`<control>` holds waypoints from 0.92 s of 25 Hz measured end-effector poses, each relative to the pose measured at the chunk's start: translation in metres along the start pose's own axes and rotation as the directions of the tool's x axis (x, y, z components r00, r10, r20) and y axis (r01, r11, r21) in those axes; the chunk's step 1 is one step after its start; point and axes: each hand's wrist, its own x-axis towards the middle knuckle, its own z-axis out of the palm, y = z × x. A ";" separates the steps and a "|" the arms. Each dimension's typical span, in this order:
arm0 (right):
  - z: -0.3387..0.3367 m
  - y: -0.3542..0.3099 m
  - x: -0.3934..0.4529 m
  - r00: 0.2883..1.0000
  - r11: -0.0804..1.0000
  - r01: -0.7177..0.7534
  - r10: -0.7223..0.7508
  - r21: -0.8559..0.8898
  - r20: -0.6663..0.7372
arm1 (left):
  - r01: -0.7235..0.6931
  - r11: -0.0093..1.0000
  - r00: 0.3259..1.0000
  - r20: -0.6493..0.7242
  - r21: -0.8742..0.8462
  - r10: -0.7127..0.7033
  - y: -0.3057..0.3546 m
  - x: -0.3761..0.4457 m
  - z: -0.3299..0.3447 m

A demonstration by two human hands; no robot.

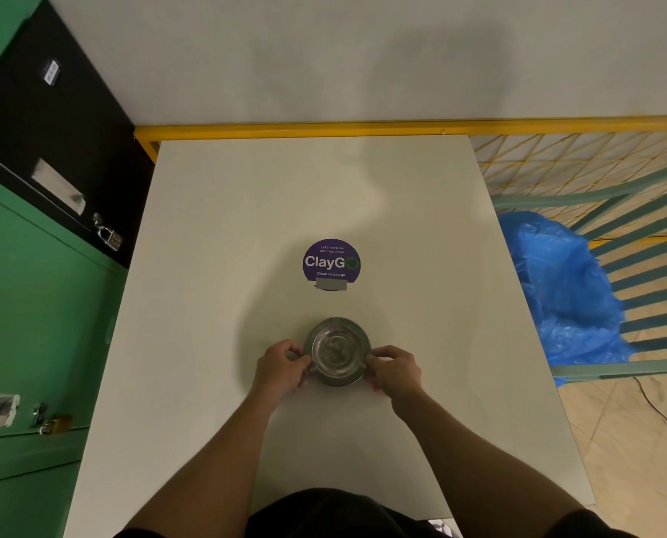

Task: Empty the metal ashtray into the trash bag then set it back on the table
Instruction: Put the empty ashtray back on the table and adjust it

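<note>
A round metal ashtray [336, 349] rests on the white table [246, 227], in the near middle. My left hand [279, 368] grips its left rim with curled fingers. On the opposite rim, my right hand [396, 370] pinches the edge the same way. Something dark lies in the ashtray's bowl, too blurred to identify. A blue trash bag [561, 289] sits off the table's right edge, draped on a teal slatted chair.
A purple round sticker [331, 262] is stuck on the table just beyond the ashtray. Green and black lockers with padlocks [108, 236] line the left side. A yellow rail [324, 130] runs behind the table. A thin cable [662, 417] trails on the tiled floor at right.
</note>
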 end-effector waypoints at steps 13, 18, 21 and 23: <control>0.014 -0.054 0.040 1.000 1.000 0.020 -0.020 0.005 -0.013 | -0.037 0.999 0.999 -0.039 0.017 0.037 0.040 0.054 -0.006; 0.020 -0.083 0.064 0.999 0.999 0.037 -0.037 0.004 -0.023 | -0.032 0.999 0.998 -0.060 -0.021 0.031 0.063 0.082 -0.009; 0.023 -0.099 0.078 0.998 0.999 0.049 -0.049 0.003 -0.024 | -0.032 0.999 0.997 -0.070 -0.022 0.030 0.076 0.100 -0.010; 0.025 -0.109 0.086 0.998 0.998 0.056 -0.056 -0.002 -0.025 | -0.035 0.999 0.997 -0.076 -0.033 0.032 0.085 0.110 -0.011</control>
